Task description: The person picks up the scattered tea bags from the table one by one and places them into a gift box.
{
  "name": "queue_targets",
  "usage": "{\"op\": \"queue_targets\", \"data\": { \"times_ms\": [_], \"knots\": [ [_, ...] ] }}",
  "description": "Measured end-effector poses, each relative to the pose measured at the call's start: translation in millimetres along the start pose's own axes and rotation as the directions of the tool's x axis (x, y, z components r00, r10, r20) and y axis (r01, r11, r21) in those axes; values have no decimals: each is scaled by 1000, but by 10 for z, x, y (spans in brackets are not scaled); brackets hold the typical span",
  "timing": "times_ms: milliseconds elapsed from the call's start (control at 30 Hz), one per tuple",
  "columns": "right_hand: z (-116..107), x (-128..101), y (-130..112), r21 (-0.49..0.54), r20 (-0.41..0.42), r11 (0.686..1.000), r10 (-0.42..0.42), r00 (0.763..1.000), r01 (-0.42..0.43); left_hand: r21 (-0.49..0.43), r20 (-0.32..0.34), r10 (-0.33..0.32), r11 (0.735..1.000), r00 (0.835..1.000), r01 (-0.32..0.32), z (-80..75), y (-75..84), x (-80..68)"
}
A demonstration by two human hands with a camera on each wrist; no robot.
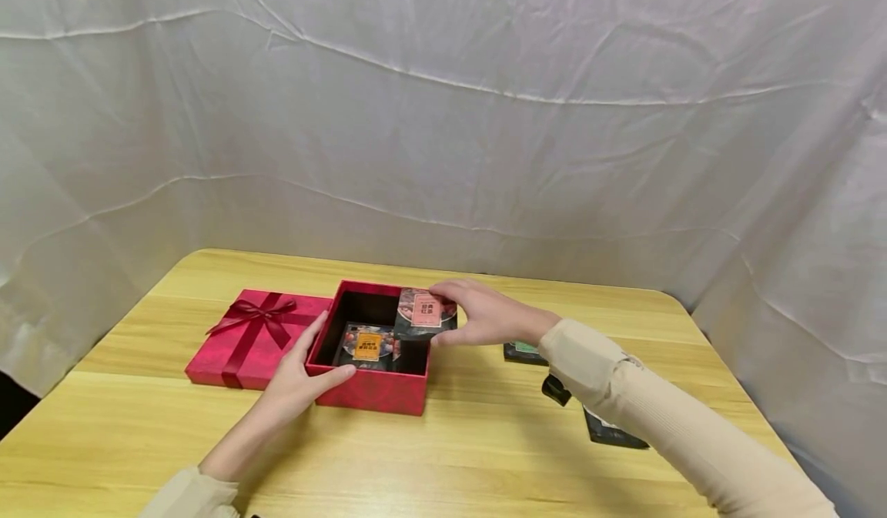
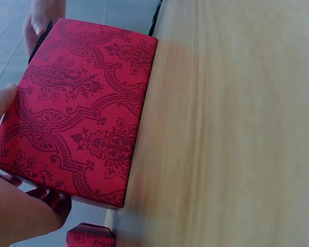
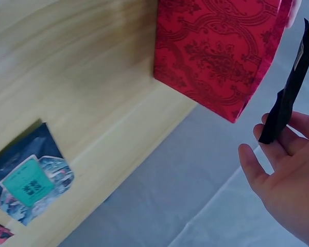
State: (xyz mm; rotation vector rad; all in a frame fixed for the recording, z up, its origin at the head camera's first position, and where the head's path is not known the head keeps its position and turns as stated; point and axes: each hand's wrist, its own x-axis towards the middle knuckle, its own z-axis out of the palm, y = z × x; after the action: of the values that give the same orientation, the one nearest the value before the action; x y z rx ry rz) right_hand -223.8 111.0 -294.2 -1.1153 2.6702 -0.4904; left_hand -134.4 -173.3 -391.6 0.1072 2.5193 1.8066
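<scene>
An uncovered red gift box (image 1: 374,391) with a dark inside stands on the table. My left hand (image 1: 291,387) grips its near left corner, thumb on the patterned near wall (image 2: 77,113) and fingers along the left side. Above the box's right side, my right hand (image 1: 488,314) pinches a black sachet (image 1: 425,312) with a pink label; edge-on, the thin sachet (image 3: 288,92) shows between thumb and fingers in the right wrist view. Inside the box lies a sachet with an orange label (image 1: 367,347); anything beneath it is hidden.
Left of the box lies its red lid (image 1: 229,341) with a dark red ribbon bow. To the right are a green-labelled sachet (image 1: 523,352), partly behind the right forearm, and another dark sachet (image 1: 613,429). A pale curtain (image 1: 443,133) hangs behind the wooden table (image 1: 457,456).
</scene>
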Motion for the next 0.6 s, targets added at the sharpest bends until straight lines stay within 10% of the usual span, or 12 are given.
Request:
{"op": "queue_targets", "data": {
  "times_ms": [600],
  "knots": [
    [113, 384, -208, -17, 76, 1000, -21, 997, 23, -21, 2, 0, 1000, 1000, 0, 1, -4, 17]
  ]
}}
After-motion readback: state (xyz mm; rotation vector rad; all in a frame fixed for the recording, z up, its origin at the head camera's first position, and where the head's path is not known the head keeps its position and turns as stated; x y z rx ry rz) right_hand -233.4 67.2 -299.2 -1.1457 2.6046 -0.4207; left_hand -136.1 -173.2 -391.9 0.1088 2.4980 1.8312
